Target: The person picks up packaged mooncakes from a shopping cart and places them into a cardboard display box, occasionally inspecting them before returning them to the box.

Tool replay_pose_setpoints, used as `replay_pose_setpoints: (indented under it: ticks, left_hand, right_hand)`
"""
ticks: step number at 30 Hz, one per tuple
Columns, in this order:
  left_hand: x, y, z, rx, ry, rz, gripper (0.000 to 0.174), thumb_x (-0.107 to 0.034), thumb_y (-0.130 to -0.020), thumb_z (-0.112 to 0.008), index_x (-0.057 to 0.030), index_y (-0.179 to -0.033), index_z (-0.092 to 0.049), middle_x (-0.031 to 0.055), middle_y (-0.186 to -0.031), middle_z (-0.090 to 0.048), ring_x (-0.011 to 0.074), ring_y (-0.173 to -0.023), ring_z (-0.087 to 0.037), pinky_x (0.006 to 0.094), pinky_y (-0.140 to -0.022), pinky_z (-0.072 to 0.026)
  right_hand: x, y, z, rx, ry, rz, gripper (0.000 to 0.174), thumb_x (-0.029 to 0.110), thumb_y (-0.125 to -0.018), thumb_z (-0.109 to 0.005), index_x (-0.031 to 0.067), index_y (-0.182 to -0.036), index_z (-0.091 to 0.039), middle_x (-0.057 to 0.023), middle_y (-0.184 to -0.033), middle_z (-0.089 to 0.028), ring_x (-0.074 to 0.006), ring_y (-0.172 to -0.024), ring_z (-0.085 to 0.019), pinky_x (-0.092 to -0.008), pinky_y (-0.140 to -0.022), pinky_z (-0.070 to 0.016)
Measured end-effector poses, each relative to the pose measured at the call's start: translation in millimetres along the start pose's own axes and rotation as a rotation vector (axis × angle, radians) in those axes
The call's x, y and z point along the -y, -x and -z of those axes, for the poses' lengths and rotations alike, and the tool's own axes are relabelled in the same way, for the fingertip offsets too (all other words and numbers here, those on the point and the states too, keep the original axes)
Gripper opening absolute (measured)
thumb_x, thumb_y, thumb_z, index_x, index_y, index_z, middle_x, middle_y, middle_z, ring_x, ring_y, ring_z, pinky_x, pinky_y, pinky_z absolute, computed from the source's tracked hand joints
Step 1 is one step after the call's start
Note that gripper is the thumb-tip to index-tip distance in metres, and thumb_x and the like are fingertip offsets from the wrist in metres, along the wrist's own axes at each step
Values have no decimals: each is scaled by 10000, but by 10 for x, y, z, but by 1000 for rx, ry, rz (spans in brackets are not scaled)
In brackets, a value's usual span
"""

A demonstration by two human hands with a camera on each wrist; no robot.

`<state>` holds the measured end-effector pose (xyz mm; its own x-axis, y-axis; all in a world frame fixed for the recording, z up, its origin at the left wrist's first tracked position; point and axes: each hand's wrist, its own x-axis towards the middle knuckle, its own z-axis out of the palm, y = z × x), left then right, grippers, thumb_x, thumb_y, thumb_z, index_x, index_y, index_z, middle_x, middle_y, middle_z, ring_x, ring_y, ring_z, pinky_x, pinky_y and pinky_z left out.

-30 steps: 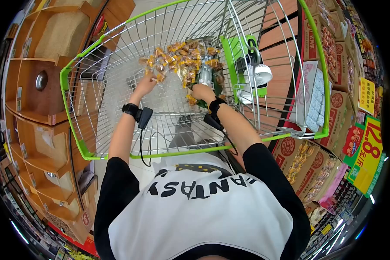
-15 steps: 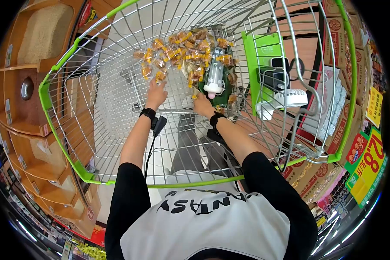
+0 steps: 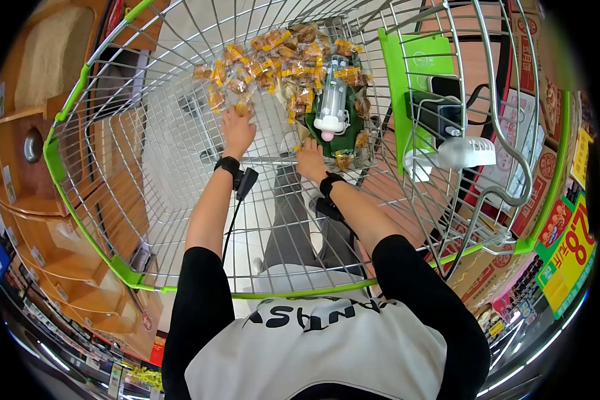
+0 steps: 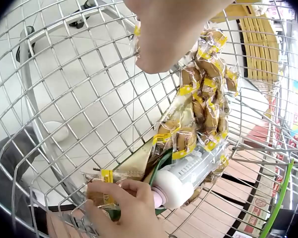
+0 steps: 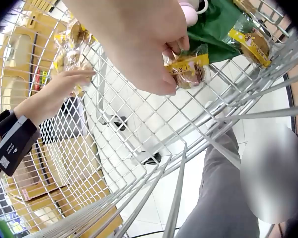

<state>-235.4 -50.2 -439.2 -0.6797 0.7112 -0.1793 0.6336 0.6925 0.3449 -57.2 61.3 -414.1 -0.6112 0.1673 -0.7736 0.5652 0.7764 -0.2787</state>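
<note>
A pile of yellow-wrapped snack packets (image 3: 280,57) lies at the far end of a wire shopping cart (image 3: 87,220) with a green rim. Among them, a clear bottle (image 3: 332,100) with a white cap rests on a green bag (image 3: 317,130). My left hand (image 3: 237,130) reaches to the pile's near left edge, its fingers straight against a packet (image 3: 243,107). My right hand (image 3: 309,160) is just below the bottle. In the right wrist view it pinches one yellow snack packet (image 5: 188,69) between thumb and fingers. The left wrist view shows that same held packet (image 4: 109,178) beside the bottle (image 4: 188,173).
A green child-seat flap (image 3: 407,73) and a small white fan (image 3: 467,152) hang at the cart's right side. Wooden shelves (image 3: 20,133) stand to the left. Boxed snacks and a yellow price sign (image 3: 570,253) stand to the right. Grey trouser legs show through the mesh.
My head has leaned further over the cart, so the cart fills more of the view. Both hands have stayed at the near edge of the snack pile, the right just below the bottle.
</note>
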Motion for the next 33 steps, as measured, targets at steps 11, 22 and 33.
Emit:
replay_pose_setpoints:
  ticks: [11, 22, 33]
  left_hand:
    - [214, 217, -416, 459, 332, 286, 194, -295, -736, -533, -236, -827, -694, 134, -845, -597, 315, -845, -545, 440, -751, -424]
    - [-660, 114, 1237, 600, 1274, 560, 226, -353, -834, -478, -225, -1019, -503, -45, -830, -477, 65, -649, -435, 239, -621, -385]
    - [-1355, 681, 2673, 263, 1609, 93, 282, -171, -899, -359, -37, -1116, -479, 91, -1107, -506, 217, -986, -536, 350, -826, -452]
  right_hand:
    - [30, 20, 370, 100, -299, -121, 278, 123, -721, -547, -10, -960, -596, -249, -1211, -341, -399, -1044, -428, -527, -881, -293]
    - [542, 430, 1458, -582, -679, 224, 126, 164, -660, -637, 49, -710, -621, -192, -864, -536, -334, -870, -492, -379, -752, -424]
    - [792, 2008, 1924, -1022, -925, 634, 166, 112, -707, -621, 68, -843, -536, -120, -943, -399, -276, -944, -451, -336, -822, -381]
